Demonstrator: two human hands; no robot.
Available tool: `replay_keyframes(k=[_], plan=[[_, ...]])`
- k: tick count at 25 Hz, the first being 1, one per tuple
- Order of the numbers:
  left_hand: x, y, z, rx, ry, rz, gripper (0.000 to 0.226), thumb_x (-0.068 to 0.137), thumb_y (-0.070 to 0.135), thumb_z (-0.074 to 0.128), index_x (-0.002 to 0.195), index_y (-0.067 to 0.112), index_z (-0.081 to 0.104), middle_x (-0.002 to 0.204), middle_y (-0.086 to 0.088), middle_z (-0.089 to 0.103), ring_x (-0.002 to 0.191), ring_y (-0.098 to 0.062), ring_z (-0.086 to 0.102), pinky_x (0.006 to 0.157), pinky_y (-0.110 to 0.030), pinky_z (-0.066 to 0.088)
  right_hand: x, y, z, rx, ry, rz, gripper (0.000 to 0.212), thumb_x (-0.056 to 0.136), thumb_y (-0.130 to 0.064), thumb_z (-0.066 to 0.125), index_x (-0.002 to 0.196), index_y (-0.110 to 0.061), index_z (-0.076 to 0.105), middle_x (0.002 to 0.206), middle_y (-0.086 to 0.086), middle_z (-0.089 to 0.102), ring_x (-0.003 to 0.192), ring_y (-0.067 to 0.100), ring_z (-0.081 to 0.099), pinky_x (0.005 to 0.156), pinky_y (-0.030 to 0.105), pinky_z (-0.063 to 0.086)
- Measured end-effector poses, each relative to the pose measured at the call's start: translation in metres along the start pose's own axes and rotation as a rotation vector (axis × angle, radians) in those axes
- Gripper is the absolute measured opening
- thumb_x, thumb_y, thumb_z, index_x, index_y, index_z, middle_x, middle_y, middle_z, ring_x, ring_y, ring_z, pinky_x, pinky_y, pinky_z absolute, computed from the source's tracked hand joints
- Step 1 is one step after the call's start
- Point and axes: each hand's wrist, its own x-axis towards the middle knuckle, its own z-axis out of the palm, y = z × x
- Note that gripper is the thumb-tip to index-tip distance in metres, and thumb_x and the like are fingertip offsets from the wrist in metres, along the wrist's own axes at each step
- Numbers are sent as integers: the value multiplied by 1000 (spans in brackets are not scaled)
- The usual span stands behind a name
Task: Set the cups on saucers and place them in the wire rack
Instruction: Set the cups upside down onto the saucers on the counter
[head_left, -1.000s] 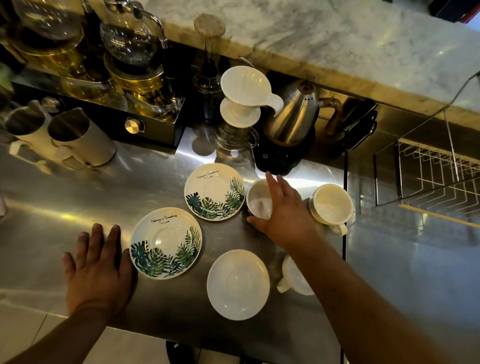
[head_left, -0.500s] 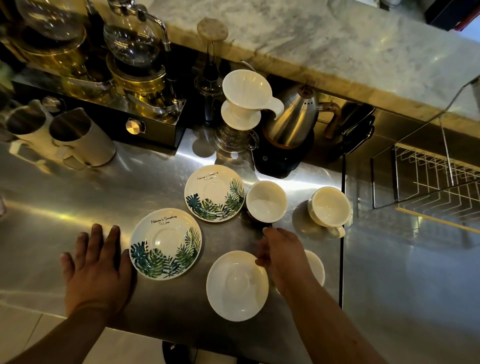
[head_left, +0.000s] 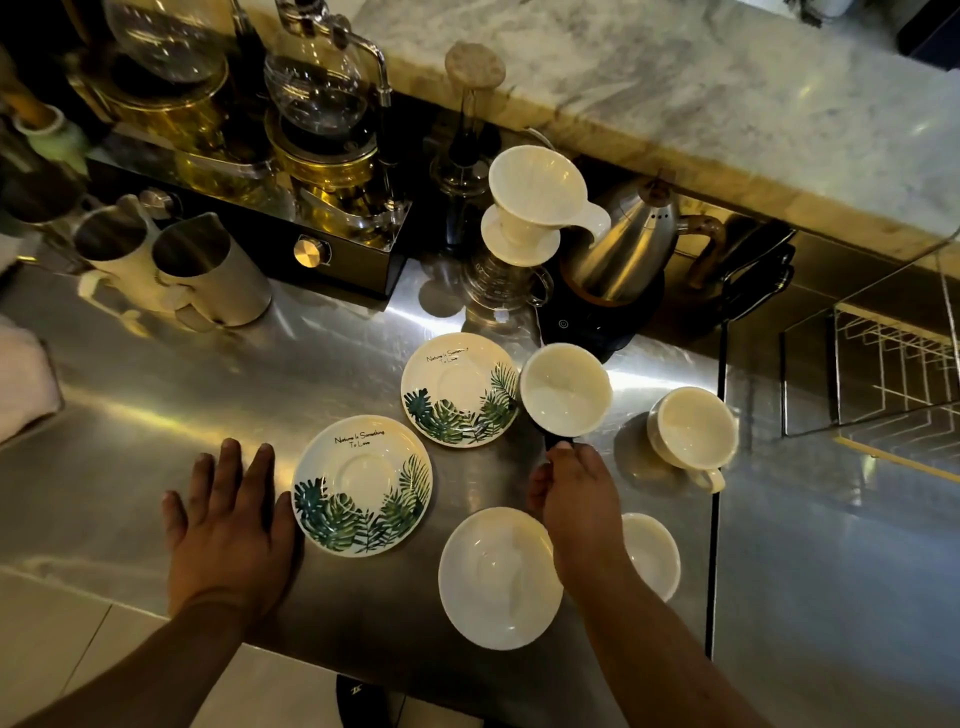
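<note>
My right hand (head_left: 574, 493) pinches the dark handle of a cream cup (head_left: 565, 389), which is tilted beside the far leaf-print saucer (head_left: 457, 387). A nearer leaf-print saucer (head_left: 361, 483) lies by my left hand (head_left: 228, 519), which rests flat and open on the steel counter. A plain white saucer (head_left: 498, 577) lies near the front edge. A second cream cup (head_left: 693, 428) stands to the right. A third cup (head_left: 652, 553) is partly hidden behind my right forearm. The wire rack (head_left: 893, 364) stands at the far right.
Behind the saucers stand a ceramic dripper on a glass server (head_left: 530, 208), a steel kettle (head_left: 628, 249) on a dark base, siphon brewers (head_left: 317, 98) and two metal pitchers (head_left: 202, 270). A marble ledge (head_left: 701, 88) runs along the back.
My right hand left the cup's rim, drew back toward me and took hold of the cup's handle; the cup now tilts. My left hand has stayed flat on the counter.
</note>
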Motion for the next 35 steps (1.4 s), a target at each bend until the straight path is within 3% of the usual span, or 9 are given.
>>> replay_keyframes(k=[3, 6, 8, 14, 19, 23, 27, 29, 35], plan=[[0, -2, 1, -9, 4, 4, 67, 97, 61, 17, 159, 34, 22, 171, -2, 14, 158, -25, 2, 122, -43, -14, -8, -10, 20, -26, -53, -71, 29, 105, -31, 46, 86, -18, 64, 74, 9, 64, 68, 19, 58, 67, 38, 51], [1, -1, 2, -11, 6, -2, 67, 97, 61, 18, 159, 34, 22, 171, -3, 14, 158, -26, 4, 123, -47, -8, -5, -14, 40, -33, -106, -98, 28, 106, -30, 46, 88, -19, 65, 67, -2, 65, 57, 4, 60, 53, 20, 51], [1, -1, 3, -16, 9, -6, 67, 97, 61, 19, 159, 34, 23, 170, -4, 16, 157, -28, 6, 124, -50, -4, -1, -14, 50, -57, -128, -99, 27, 106, -30, 46, 90, -19, 64, 64, -5, 64, 51, -1, 59, 49, 15, 48], [0, -1, 2, -15, 2, -4, 68, 97, 61, 17, 159, 33, 22, 171, -4, 14, 158, -28, 5, 125, -54, -1, 6, -6, 72, -71, -155, -73, 25, 106, -31, 46, 91, -21, 64, 73, -1, 66, 65, 10, 61, 65, 29, 52], [1, 0, 1, -27, -6, -12, 70, 97, 61, 15, 160, 32, 21, 171, -4, 12, 158, -26, 2, 125, -55, -1, 11, 2, 77, -128, -140, -80, 27, 105, -33, 46, 92, -20, 65, 71, -1, 66, 64, 9, 62, 61, 25, 49], [1, -1, 3, -21, 0, -8, 69, 98, 60, 15, 160, 32, 21, 171, -4, 13, 158, -27, 4, 125, -56, 1, 13, 0, 79, -142, -138, -85, 26, 105, -34, 46, 93, -20, 65, 75, 2, 68, 67, 12, 63, 64, 29, 52], [1, -2, 5, -20, 5, -11, 67, 98, 60, 18, 159, 33, 23, 170, -4, 16, 157, -28, 6, 125, -55, 0, 15, 1, 81, -179, -149, -93, 29, 105, -34, 45, 109, -15, 66, 105, 15, 72, 98, 31, 68, 93, 50, 56], [1, -3, 6, -17, 7, -12, 67, 98, 59, 20, 159, 33, 23, 170, -4, 16, 157, -28, 7, 125, -55, 1, 15, 2, 82, -180, -144, -88, 29, 105, -34, 45, 110, -13, 65, 109, 17, 71, 103, 33, 67, 97, 53, 54], [1, -2, 5, -20, 8, -11, 67, 97, 59, 21, 159, 33, 23, 170, -4, 17, 157, -28, 6, 125, -55, 1, 15, 8, 82, -200, -149, -85, 29, 106, -34, 45, 110, -13, 65, 108, 15, 72, 100, 30, 68, 96, 51, 55]])
